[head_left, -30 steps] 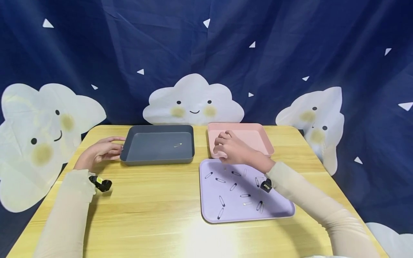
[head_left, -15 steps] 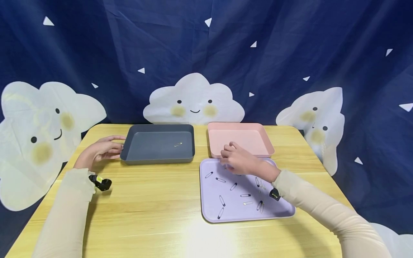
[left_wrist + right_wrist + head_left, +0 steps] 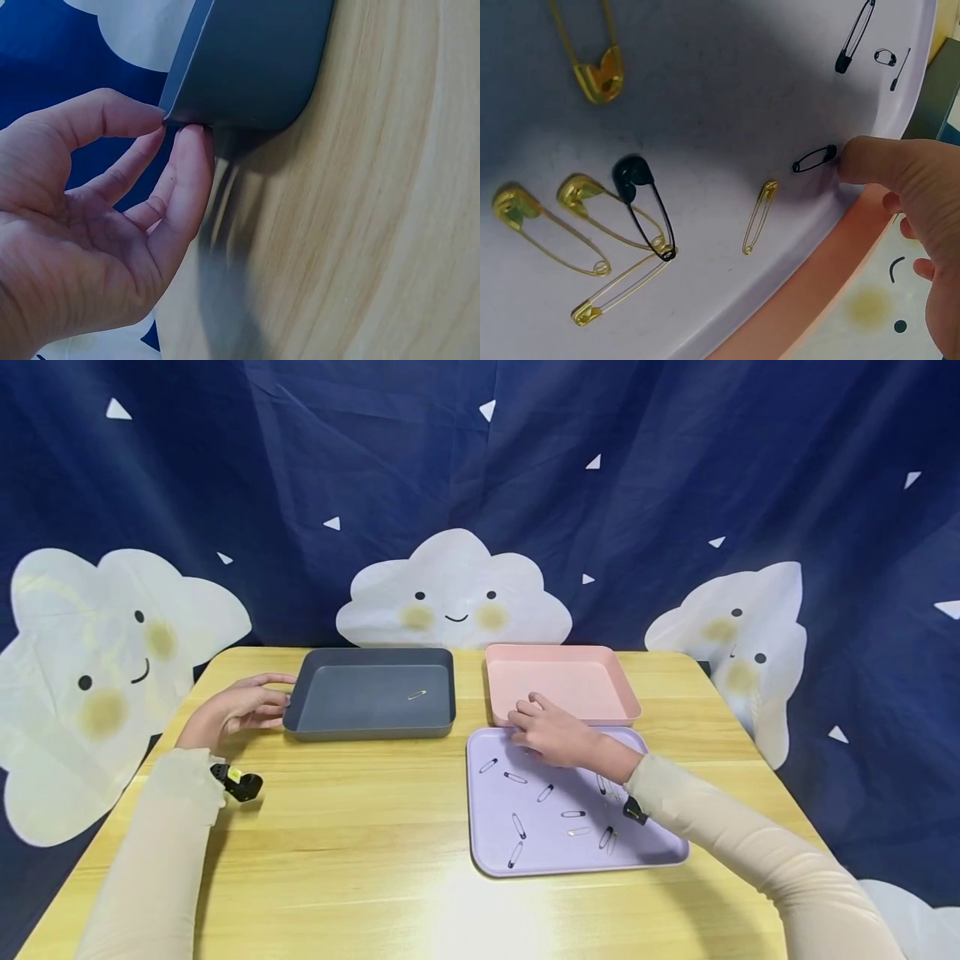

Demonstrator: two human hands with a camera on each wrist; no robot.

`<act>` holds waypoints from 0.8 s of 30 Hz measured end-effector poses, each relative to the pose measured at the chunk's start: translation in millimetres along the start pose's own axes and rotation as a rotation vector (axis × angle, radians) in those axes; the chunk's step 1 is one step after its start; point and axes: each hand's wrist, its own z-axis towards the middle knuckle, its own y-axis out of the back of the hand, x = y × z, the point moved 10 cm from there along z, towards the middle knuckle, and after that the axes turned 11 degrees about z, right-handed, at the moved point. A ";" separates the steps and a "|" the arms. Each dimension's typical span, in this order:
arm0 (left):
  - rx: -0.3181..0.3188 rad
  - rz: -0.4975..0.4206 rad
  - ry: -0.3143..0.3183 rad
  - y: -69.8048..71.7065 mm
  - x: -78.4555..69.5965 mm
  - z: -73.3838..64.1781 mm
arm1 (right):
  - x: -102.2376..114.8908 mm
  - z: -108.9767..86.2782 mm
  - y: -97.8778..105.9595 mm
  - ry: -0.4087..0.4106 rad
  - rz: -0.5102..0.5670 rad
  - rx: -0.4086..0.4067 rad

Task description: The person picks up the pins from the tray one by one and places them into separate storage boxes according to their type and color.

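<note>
My left hand (image 3: 243, 706) touches the left end of the dark grey tray (image 3: 360, 733), fingertips against its outer wall near the rim in the left wrist view. One gold safety pin (image 3: 417, 695) lies in this tray. My right hand (image 3: 555, 737) is low over the far side of the lilac tray (image 3: 491, 858), fingers bent. In the right wrist view, one fingertip (image 3: 855, 159) is right at the clasp end of a black safety pin (image 3: 814, 159); I cannot tell whether it is pinched. Several black and gold safety pins (image 3: 760, 217) are scattered over the lilac tray.
A pink tray (image 3: 558, 672) stands just behind the lilac one, right of the dark grey tray. All three are on a wooden table (image 3: 337, 835). Behind hangs a dark blue cloth (image 3: 405, 452) printed with clouds.
My right hand has come back from the near left corner of the pink tray to the lilac tray, and has barely shifted in the last half second. My left hand stays at the dark grey tray.
</note>
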 end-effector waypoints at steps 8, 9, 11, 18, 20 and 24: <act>0.003 -0.022 0.009 -0.8 -0.9 -1.2 | -0.7 0.3 -5.4 0.013 -0.043 0.015; 0.003 -0.021 0.010 -0.9 -1.1 -1.6 | -0.7 0.5 -5.4 0.013 -0.043 0.015; 0.004 -0.019 0.009 -1.5 -2.2 -2.3 | -1.0 0.5 -5.6 0.012 -0.050 0.016; 0.002 -0.018 0.004 -2.9 -4.8 -3.7 | 0.4 0.8 -4.4 0.003 0.004 0.007; 0.000 -0.020 0.005 -3.0 -4.7 -3.7 | 0.6 0.9 -4.0 -0.011 0.065 0.003; -0.002 -0.015 0.008 -2.5 -3.1 -2.8 | -2.0 -0.2 -3.4 -0.072 0.206 0.009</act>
